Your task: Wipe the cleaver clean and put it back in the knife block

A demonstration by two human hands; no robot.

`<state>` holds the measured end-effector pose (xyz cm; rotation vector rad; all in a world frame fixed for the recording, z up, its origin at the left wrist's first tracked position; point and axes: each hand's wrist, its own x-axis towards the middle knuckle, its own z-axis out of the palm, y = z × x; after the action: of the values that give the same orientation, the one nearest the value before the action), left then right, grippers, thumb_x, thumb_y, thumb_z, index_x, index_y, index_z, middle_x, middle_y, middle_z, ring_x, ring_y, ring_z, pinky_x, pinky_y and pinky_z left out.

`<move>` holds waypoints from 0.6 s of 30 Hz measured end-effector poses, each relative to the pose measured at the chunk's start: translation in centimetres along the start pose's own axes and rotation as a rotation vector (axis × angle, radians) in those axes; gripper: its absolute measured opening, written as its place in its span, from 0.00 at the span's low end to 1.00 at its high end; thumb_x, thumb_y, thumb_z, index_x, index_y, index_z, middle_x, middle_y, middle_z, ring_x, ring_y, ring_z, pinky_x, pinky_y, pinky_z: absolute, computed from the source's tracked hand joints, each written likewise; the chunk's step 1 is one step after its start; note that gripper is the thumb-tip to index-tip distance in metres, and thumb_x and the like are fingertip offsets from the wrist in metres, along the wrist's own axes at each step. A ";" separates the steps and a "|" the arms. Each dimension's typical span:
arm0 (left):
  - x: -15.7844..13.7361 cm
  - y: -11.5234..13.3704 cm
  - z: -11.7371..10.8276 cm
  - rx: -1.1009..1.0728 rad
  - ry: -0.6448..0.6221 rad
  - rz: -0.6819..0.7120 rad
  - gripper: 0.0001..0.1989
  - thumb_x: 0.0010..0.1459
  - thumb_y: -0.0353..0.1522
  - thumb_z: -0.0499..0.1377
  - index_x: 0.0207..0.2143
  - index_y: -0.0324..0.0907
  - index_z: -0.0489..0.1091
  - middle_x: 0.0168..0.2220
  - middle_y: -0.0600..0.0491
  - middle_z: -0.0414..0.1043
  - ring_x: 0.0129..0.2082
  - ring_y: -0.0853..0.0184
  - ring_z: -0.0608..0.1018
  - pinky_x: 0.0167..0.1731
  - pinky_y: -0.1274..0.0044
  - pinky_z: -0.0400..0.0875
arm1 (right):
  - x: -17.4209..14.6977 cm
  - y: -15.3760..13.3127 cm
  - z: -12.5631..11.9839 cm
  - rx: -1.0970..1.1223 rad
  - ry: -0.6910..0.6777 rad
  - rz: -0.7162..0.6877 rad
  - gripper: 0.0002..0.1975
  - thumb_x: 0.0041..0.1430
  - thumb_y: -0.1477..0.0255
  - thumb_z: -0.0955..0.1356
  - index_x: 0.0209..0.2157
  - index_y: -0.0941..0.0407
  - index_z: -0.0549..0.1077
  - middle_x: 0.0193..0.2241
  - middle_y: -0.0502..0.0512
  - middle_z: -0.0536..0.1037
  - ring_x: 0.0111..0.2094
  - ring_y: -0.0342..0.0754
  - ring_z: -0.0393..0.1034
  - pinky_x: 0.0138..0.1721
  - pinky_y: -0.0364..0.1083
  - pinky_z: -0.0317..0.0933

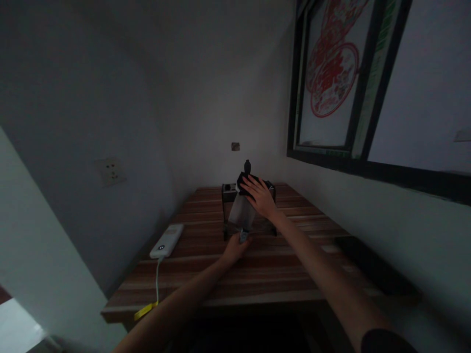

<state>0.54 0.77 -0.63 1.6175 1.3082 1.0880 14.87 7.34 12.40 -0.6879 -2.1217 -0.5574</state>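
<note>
Low in front of the stand, my left hand (234, 248) is closed around the bottom of a pale, see-through piece (242, 212). A small grey-blue part (244, 236) sticks up out of its fingers. My right hand (262, 198) lies with stretched fingers over a black thing (243, 182) at the top of the pale piece; its kind is too dark to make out. Behind both hands stands a small black rack (224, 213) with two legs showing. A dark knob-shaped tip (247, 166) rises above the right fingers. The palms and the rack's middle are hidden.
On the left of the wood-striped table (206, 274) lies a white power bank (167, 241), its pale cable (157, 282) running to a yellow tag (146, 311). A flat black object (375, 264) lies along the right edge. Walls and a dark-framed window (331, 78) enclose the table.
</note>
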 end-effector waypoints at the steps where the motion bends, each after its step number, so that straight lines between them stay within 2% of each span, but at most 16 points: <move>1: 0.0 0.0 0.0 -0.001 0.003 -0.002 0.12 0.49 0.39 0.56 0.23 0.40 0.59 0.16 0.62 0.54 0.14 0.77 0.57 0.14 0.83 0.51 | -0.1 -0.1 0.1 -0.001 0.000 0.002 0.22 0.61 0.71 0.58 0.58 0.52 0.57 0.60 0.51 0.54 0.62 0.48 0.41 0.61 0.58 0.36; 11: -0.1 0.3 0.1 -0.026 0.011 0.000 0.10 0.49 0.37 0.56 0.25 0.38 0.63 0.16 0.62 0.57 0.14 0.76 0.58 0.15 0.83 0.54 | -2.4 -2.2 1.3 0.022 -0.051 -0.062 0.24 0.61 0.71 0.59 0.59 0.53 0.54 0.61 0.53 0.54 0.63 0.48 0.39 0.61 0.59 0.36; 15: 0.2 0.1 0.1 0.036 0.050 0.118 0.07 0.49 0.32 0.56 0.28 0.36 0.68 0.23 0.55 0.69 0.23 0.71 0.69 0.25 0.82 0.64 | -3.8 -3.3 1.6 0.031 -0.111 -0.127 0.24 0.60 0.70 0.60 0.58 0.54 0.55 0.60 0.53 0.55 0.63 0.49 0.40 0.61 0.59 0.37; 18: 0.3 0.0 0.1 0.101 0.066 0.169 0.10 0.49 0.30 0.55 0.33 0.34 0.70 0.31 0.49 0.74 0.32 0.65 0.73 0.32 0.78 0.66 | -5.0 -4.5 1.9 0.048 -0.165 -0.167 0.25 0.59 0.71 0.61 0.58 0.54 0.55 0.60 0.54 0.55 0.63 0.49 0.40 0.60 0.58 0.39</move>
<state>0.70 1.06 -0.58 1.8077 1.3056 1.2025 13.52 3.72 6.56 -0.5489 -2.3543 -0.5530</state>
